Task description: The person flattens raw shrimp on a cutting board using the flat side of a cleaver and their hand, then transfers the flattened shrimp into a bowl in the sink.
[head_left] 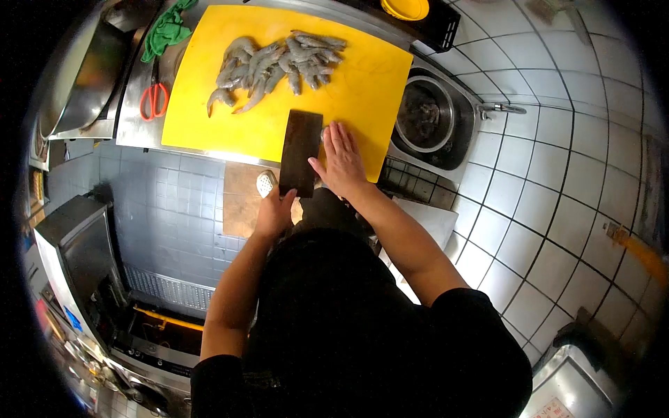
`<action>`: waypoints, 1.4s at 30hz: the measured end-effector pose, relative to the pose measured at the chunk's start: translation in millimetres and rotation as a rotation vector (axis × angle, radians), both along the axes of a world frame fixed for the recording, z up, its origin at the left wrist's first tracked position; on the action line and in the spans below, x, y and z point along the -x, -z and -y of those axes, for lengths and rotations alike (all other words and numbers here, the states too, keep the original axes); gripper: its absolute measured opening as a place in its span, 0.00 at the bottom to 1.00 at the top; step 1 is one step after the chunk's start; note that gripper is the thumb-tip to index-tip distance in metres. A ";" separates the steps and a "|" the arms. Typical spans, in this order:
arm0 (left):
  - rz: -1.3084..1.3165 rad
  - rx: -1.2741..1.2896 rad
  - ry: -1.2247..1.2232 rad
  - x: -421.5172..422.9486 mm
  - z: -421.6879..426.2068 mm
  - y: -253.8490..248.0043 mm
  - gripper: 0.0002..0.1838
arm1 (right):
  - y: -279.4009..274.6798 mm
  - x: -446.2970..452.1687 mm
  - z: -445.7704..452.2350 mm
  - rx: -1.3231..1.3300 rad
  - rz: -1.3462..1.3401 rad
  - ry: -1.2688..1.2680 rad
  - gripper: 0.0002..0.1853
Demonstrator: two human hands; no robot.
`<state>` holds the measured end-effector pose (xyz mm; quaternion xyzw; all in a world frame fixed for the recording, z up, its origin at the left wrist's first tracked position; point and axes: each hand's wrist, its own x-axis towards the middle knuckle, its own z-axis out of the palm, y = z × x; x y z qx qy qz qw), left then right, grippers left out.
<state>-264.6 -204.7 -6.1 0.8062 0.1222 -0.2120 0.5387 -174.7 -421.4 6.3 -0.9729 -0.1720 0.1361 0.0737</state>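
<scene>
A dark, broad-bladed cleaver (301, 150) lies over the front edge of the yellow cutting board (369, 76), its blade pointing away from me. My left hand (274, 212) is closed round its near end; the handle is mostly hidden. Just right of the blade, my right hand (341, 160) rests flat on the board with fingers stretched out. A small greyish bit shows between the blade and its fingertips, too small to name. Beyond the blade, a pile of grey raw shrimp (265, 64) covers the back middle of the board.
Red-handled scissors (154, 102) and a green cloth (167, 31) lie left of the board. To the right is a sink with a metal bowl (446, 129) holding dark contents, beside a faucet (505, 109). A yellow bowl (405, 8) stands at the back.
</scene>
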 end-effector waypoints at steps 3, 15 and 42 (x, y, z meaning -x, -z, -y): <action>-0.078 0.045 -0.018 4.0 -2.8 6.0 0.20 | -2.2 1.1 -1.2 -0.008 -0.008 0.003 0.47; -0.077 -0.062 0.105 2.4 -9.6 1.8 0.21 | 3.3 3.0 1.5 -0.073 0.057 0.019 0.47; -0.218 0.016 -0.194 29.7 -38.6 -31.2 0.18 | 9.7 -70.5 152.8 0.290 0.431 0.427 0.32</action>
